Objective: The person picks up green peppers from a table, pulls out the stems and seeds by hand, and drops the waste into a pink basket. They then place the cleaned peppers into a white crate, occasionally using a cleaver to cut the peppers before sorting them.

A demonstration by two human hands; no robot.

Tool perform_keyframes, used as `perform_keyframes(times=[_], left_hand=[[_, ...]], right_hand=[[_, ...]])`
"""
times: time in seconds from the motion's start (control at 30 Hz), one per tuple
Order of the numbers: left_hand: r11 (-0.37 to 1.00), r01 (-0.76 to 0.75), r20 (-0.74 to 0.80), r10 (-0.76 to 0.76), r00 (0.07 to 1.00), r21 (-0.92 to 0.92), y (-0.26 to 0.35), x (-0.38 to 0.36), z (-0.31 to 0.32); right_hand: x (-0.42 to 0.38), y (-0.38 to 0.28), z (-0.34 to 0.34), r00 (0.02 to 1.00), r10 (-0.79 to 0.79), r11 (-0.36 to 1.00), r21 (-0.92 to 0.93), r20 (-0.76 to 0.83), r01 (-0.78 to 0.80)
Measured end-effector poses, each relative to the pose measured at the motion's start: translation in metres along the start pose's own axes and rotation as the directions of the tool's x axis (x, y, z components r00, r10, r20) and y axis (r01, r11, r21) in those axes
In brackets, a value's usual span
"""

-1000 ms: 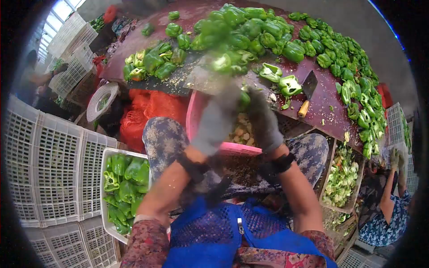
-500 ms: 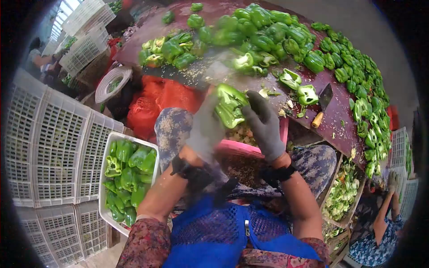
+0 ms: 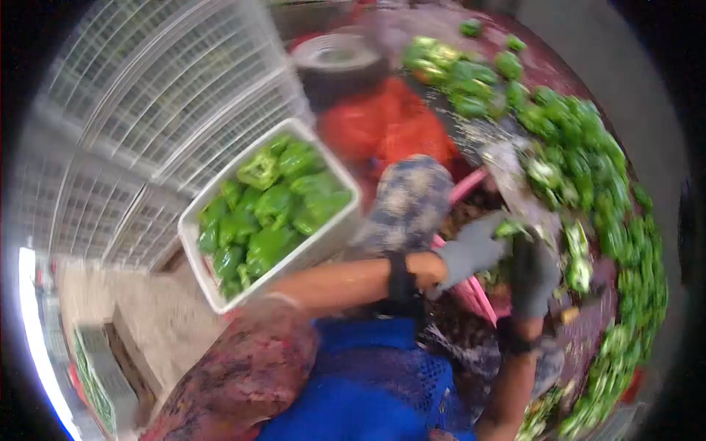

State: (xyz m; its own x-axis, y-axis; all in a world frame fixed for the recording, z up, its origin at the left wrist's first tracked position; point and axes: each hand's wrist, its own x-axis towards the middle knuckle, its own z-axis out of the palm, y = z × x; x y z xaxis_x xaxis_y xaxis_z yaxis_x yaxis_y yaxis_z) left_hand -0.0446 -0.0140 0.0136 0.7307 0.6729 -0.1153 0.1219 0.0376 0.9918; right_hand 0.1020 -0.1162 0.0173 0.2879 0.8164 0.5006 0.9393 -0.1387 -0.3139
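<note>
Over the pink tub (image 3: 476, 301), my two grey-gloved hands meet at a cut green bell pepper (image 3: 509, 229), mostly covered and blurred by motion. My left hand (image 3: 473, 251) reaches across from the left, its fingers closed on the pepper. My right hand (image 3: 535, 273) is on the pepper's right side with curled fingers, also closed on it. Just right of my right hand, cut pepper halves (image 3: 579, 257) lie on the dark red work surface (image 3: 597, 312). Dark scraps show inside the tub.
A white crate (image 3: 193, 253) of green peppers (image 3: 273, 206) stands to my left. Stacked pale plastic crates (image 3: 176, 95) rise behind it. A red mesh sack (image 3: 390, 121) lies beyond my knee. A long pile of peppers (image 3: 618, 213) covers the right side.
My view has swung left, so the pepper crate sits nearer the middle and the work surface further right. My hands have come closer together around the pepper.
</note>
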Motion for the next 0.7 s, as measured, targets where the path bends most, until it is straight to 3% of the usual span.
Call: perform_keyframes(times=[0.03, 0.07, 0.1, 0.17, 0.2, 0.23, 0.27, 0.33, 0.37, 0.4, 0.47, 0.5, 0.6, 0.7], left_hand=[[0.995, 0.093, 0.017, -0.094, 0.995, 0.031, 0.021, -0.008, -0.009], [0.998, -0.05, -0.062, 0.053, 0.997, 0.047, 0.004, 0.001, -0.007], [0.978, -0.193, -0.123, 0.201, 0.972, 0.078, -0.013, 0.007, -0.01], [0.898, -0.376, -0.239, 0.426, 0.873, 0.227, -0.002, -0.003, -0.037], [0.838, -0.448, -0.277, 0.531, 0.801, 0.311, 0.007, -0.012, -0.056], [0.755, -0.494, -0.254, 0.627, 0.736, 0.432, 0.021, -0.024, -0.077], [0.655, -0.523, -0.219, 0.714, 0.665, 0.545, 0.031, -0.03, -0.105], [0.466, -0.403, -0.174, 0.796, 0.58, 0.788, 0.016, -0.033, -0.171], [0.48, -0.299, -0.254, 0.787, 0.562, 0.825, 0.0, -0.037, -0.203], [0.494, -0.189, -0.333, 0.776, 0.537, 0.848, -0.017, -0.045, -0.234], [0.568, 0.073, -0.489, 0.629, 0.604, 0.82, -0.03, -0.081, -0.289], [0.531, 0.181, -0.53, 0.634, 0.563, 0.828, -0.043, -0.1, -0.313], [0.49, 0.437, -0.655, 0.611, 0.445, 0.754, -0.092, -0.152, -0.387], [0.437, 0.572, -0.698, 0.602, 0.387, 0.694, -0.145, -0.195, -0.443]], right_hand=[[-0.005, 0.014, 0.006, 0.992, 0.124, 0.988, 0.1, -0.031, -0.12], [-0.005, 0.023, 0.004, 0.914, 0.392, 0.79, 0.47, 0.106, -0.393], [-0.003, 0.031, 0.003, 0.748, 0.622, 0.396, 0.731, 0.232, -0.555], [0.002, 0.052, 0.0, 0.687, 0.646, 0.399, 0.621, 0.332, -0.675], [-0.003, 0.07, 0.011, 0.777, 0.571, 0.677, 0.382, 0.267, -0.629], [-0.017, 0.09, 0.024, 0.853, 0.47, 0.861, 0.093, 0.228, -0.5], [-0.027, 0.106, 0.033, 0.909, 0.348, 0.93, -0.209, 0.229, -0.303], [-0.048, 0.125, 0.026, 0.856, 0.418, 0.888, 0.064, 0.306, -0.456], [-0.052, 0.127, 0.029, 0.824, 0.44, 0.827, 0.196, 0.356, -0.526], [-0.037, 0.095, 0.01, 0.625, 0.64, 0.723, -0.076, 0.447, -0.687], [-0.065, 0.124, 0.016, 0.657, 0.588, 0.668, 0.174, 0.472, -0.723], [-0.08, 0.14, 0.014, 0.672, 0.566, 0.62, 0.29, 0.478, -0.729], [-0.09, 0.156, 0.003, 0.627, 0.574, 0.623, 0.215, 0.527, -0.752], [-0.073, 0.149, 0.021, 0.658, 0.498, 0.745, 0.11, 0.565, -0.658]])
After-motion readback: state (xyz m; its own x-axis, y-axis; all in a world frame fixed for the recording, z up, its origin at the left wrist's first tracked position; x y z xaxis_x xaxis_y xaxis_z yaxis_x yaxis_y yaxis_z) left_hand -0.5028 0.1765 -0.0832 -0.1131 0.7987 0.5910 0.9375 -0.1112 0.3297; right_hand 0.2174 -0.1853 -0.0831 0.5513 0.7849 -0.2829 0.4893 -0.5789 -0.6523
